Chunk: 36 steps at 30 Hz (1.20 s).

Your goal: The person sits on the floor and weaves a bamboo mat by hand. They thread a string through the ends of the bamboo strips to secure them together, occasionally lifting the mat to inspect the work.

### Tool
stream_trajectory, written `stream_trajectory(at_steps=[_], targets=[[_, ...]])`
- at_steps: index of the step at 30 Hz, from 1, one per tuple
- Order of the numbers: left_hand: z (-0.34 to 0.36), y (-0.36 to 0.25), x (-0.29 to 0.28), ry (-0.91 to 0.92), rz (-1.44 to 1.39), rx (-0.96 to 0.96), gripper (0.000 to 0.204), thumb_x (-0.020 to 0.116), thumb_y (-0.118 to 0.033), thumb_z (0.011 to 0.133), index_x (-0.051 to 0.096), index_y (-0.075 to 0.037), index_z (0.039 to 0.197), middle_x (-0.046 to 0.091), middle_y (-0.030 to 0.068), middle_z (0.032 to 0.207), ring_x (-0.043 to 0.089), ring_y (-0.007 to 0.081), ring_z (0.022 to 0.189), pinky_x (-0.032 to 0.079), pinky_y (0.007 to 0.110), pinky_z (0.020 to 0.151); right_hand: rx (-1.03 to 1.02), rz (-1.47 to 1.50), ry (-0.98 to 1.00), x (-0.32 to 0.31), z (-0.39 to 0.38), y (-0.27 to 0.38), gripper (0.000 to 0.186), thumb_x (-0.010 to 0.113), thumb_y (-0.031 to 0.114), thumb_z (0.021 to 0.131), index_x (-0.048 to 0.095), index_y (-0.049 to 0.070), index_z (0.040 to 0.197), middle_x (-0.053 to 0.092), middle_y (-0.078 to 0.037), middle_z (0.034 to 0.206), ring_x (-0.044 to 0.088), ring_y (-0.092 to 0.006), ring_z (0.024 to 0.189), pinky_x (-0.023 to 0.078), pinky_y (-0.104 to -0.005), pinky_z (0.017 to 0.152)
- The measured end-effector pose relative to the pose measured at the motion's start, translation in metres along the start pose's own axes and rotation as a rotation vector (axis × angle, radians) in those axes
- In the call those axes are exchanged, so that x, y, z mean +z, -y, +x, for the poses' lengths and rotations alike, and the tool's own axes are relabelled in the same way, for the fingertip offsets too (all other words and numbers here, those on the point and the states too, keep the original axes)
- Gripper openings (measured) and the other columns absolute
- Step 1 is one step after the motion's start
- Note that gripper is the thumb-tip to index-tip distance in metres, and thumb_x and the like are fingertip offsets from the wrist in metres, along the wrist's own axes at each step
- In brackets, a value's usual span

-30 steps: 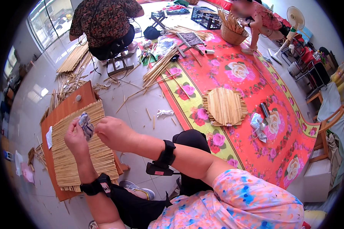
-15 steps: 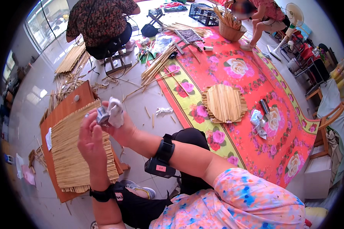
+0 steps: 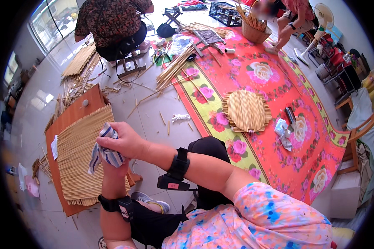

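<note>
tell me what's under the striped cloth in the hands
The left hand is partly under the striped cloth, which the right hand grips; most of the left hand is covered. Further below lies a mat of thin stalks, its patch behind the cloth hidden.

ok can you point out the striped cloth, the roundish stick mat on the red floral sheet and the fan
Striped cloth (image 3: 113,157): head view, on its bunched lower folds
Roundish stick mat (image 3: 246,111): head view, middle of its upper face
Fan (image 3: 323,16): head view, on its round grille
</note>
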<state>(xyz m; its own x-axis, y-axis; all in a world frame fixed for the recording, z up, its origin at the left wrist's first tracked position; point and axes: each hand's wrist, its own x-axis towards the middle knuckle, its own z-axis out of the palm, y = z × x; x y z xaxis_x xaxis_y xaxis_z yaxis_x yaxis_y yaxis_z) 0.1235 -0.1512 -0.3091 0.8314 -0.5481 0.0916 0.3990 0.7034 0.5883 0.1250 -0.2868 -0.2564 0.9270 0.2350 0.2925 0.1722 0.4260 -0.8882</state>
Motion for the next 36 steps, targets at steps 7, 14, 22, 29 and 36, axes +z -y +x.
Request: stream_trajectory(at_steps=[7,14,22,29,36], targets=[[0.003,0.017,0.017,-0.285,0.080,0.168,0.032,0.037,-0.042,0.097,0.048,-0.018,0.114,0.053,-0.0014,0.104,0.057,0.0113,0.090,0.048,0.025,0.059,-0.114,-0.148,-0.155,0.006,-0.008,0.004,0.029,0.066,0.026,0.080,0.056,-0.001,0.079,0.061,-0.011,0.067,0.056,-0.0138,0.061,0.047,-0.0300,0.058],[-0.001,0.021,0.025,-0.337,0.240,0.271,0.032,0.034,-0.037,0.098,0.047,-0.013,0.115,0.051,0.0012,0.109,0.053,0.0140,0.103,0.048,0.032,0.083,-0.204,-0.230,-0.241,0.011,-0.010,-0.004,0.030,0.064,0.028,0.082,0.051,0.001,0.079,0.058,-0.014,0.068,0.055,-0.0209,0.060,0.045,-0.0323,0.058],[0.004,0.022,0.050,-0.463,0.397,0.425,0.028,0.038,-0.030,0.099,0.052,-0.007,0.106,0.055,0.0023,0.100,0.055,0.0128,0.092,0.046,0.028,0.077,-0.221,-0.137,-0.137,0.009,-0.010,-0.012,0.022,0.058,0.024,0.090,0.053,0.003,0.090,0.057,-0.004,0.076,0.051,-0.0089,0.069,0.045,-0.0250,0.064],[0.008,0.014,0.090,-0.539,1.289,0.613,0.027,0.038,-0.022,0.099,0.055,-0.001,0.095,0.057,0.0072,0.087,0.054,0.0136,0.082,0.043,0.027,0.075,-0.085,0.393,-0.224,-0.006,0.004,-0.006,0.033,0.038,0.034,0.099,0.053,0.005,0.093,0.059,-0.004,0.084,0.055,-0.0071,0.076,0.046,-0.0210,0.068],[0.011,0.006,0.092,-0.228,1.757,0.906,0.055,0.033,-0.042,0.097,0.040,0.000,0.132,0.035,0.0203,0.139,0.032,0.0329,0.131,0.027,0.043,0.106,0.186,0.675,-0.332,-0.018,0.013,0.002,0.037,0.032,0.040,0.099,0.052,0.009,0.101,0.061,-0.007,0.094,0.061,-0.0177,0.083,0.050,-0.0325,0.078]])
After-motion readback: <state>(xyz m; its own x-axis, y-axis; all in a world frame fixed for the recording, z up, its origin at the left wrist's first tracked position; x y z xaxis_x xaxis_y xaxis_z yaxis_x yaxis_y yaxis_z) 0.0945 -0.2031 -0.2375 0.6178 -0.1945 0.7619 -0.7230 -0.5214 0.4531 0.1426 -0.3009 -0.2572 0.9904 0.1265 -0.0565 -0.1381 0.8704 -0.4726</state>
